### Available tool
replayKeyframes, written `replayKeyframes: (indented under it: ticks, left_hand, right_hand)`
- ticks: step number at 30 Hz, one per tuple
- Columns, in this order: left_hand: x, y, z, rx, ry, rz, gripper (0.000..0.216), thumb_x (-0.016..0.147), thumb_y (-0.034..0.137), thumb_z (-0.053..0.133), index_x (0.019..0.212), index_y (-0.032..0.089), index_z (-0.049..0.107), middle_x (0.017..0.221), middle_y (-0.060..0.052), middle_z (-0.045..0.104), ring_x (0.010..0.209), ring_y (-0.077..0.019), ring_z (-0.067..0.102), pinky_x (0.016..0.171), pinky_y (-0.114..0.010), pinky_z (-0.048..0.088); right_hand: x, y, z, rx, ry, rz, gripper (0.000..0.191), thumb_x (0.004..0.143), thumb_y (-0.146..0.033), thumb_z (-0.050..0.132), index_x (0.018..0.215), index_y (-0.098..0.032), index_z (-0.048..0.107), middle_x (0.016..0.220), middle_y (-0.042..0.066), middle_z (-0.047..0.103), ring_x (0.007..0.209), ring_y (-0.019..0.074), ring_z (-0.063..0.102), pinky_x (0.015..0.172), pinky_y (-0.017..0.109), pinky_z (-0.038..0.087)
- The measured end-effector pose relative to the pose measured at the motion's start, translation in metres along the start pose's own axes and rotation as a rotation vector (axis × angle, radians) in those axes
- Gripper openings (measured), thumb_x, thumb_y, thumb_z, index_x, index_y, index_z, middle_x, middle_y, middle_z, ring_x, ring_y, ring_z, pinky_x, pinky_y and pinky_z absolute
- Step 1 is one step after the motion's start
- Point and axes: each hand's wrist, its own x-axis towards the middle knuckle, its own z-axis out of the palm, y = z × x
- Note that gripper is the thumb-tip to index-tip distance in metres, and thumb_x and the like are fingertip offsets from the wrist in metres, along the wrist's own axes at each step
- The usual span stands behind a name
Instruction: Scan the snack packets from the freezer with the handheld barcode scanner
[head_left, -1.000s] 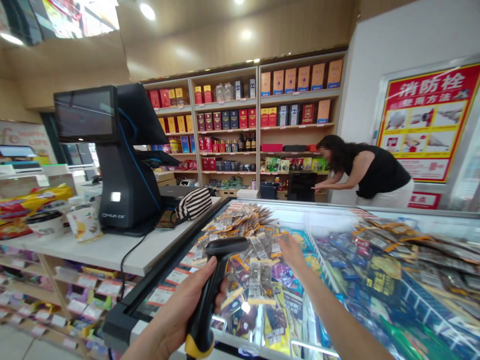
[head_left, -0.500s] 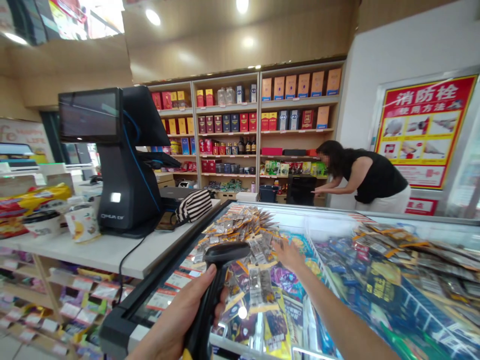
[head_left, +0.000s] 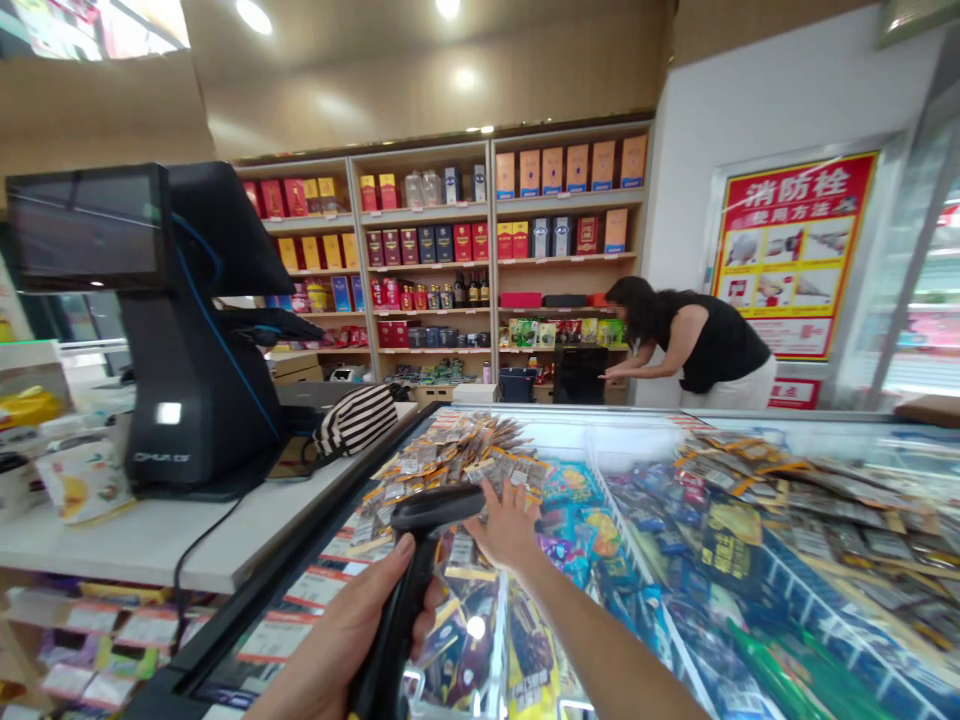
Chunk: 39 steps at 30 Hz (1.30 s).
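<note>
My left hand (head_left: pixel 382 600) is wrapped around the grip of a black barcode scanner (head_left: pixel 435 510), its head level and pointing right. Just right of the scanner head, my right hand (head_left: pixel 506 525) lies with fingers spread at the near edge of a pile of small clear snack packets (head_left: pixel 457 455) with orange edges. Whether its fingertips press on a packet, I cannot tell. The packets lie on the glass top of a chest freezer (head_left: pixel 480 690). Beneath the glass show blue ice-cream wrappers (head_left: pixel 574 485) and yellow and purple ones.
At left, a black point-of-sale terminal (head_left: pixel 202 370) stands on a white counter (head_left: pixel 187 540), with a striped pouch (head_left: pixel 356 420) beside it. More packets (head_left: pixel 825 500) lie at right. Beyond the freezer a person (head_left: pixel 705 345) bends before shelves of boxes (head_left: pixel 427 245).
My right hand has moved left, close to the scanner head. The loose packets that lay between my hands no longer show there. The view has turned right; the scanner stays in my left hand.
</note>
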Motion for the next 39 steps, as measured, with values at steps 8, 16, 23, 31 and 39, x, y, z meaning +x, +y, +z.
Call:
replayKeyframes:
  ticks: [8,16,23,31,39]
  left_hand:
    - [0.019,-0.006,0.015,0.063,-0.009,-0.112,0.030,0.062,0.043,0.056,0.067,0.013,0.055,0.056,-0.002,0.053,0.045,-0.0093,0.045,0.043,-0.021,0.039]
    - [0.045,-0.017,0.029,0.142,0.028,-0.148,0.033,0.061,0.044,0.057,0.071,0.013,0.056,0.053,-0.004,0.056,0.044,-0.0116,0.047,0.043,-0.023,0.041]
    - [0.039,-0.015,0.046,0.183,0.084,-0.084,0.034,0.062,0.046,0.055,0.073,0.013,0.055,0.052,-0.003,0.055,0.043,-0.0110,0.046,0.041,-0.022,0.039]
    - [0.028,-0.013,0.040,0.158,-0.007,-0.067,0.033,0.064,0.046,0.053,0.068,0.013,0.055,0.053,-0.002,0.054,0.043,-0.0089,0.046,0.042,-0.020,0.038]
    - [0.006,-0.008,0.021,0.116,-0.073,-0.001,0.031,0.069,0.043,0.048,0.079,0.014,0.052,0.059,0.000,0.052,0.046,-0.0072,0.044,0.043,-0.019,0.035]
  right_hand:
    - [-0.001,0.097,-0.065,-0.144,0.207,0.057,0.054,0.073,-0.052,0.032,0.121,-0.028,0.031,0.134,0.008,0.018,0.121,0.0293,0.013,0.090,0.050,0.016]
    - [-0.020,0.280,-0.161,-0.697,0.237,0.367,0.038,0.072,-0.017,0.040,0.109,-0.017,0.048,0.115,0.014,0.046,0.113,0.0296,0.026,0.086,0.052,0.017]
    - [-0.018,0.298,-0.161,-0.808,0.201,0.168,0.030,0.073,-0.007,0.033,0.080,-0.015,0.062,0.085,0.011,0.062,0.093,0.0245,0.046,0.085,0.047,0.016]
    - [-0.047,0.209,-0.127,-0.539,0.061,-0.142,0.027,0.077,-0.026,0.035,0.067,-0.019,0.059,0.076,0.005,0.063,0.075,0.0171,0.055,0.073,0.031,0.033]
    - [-0.015,0.182,-0.114,-0.221,-0.035,0.196,0.032,0.054,-0.040,0.059,0.074,-0.015,0.060,0.076,0.011,0.063,0.073,0.0228,0.057,0.057,0.027,0.037]
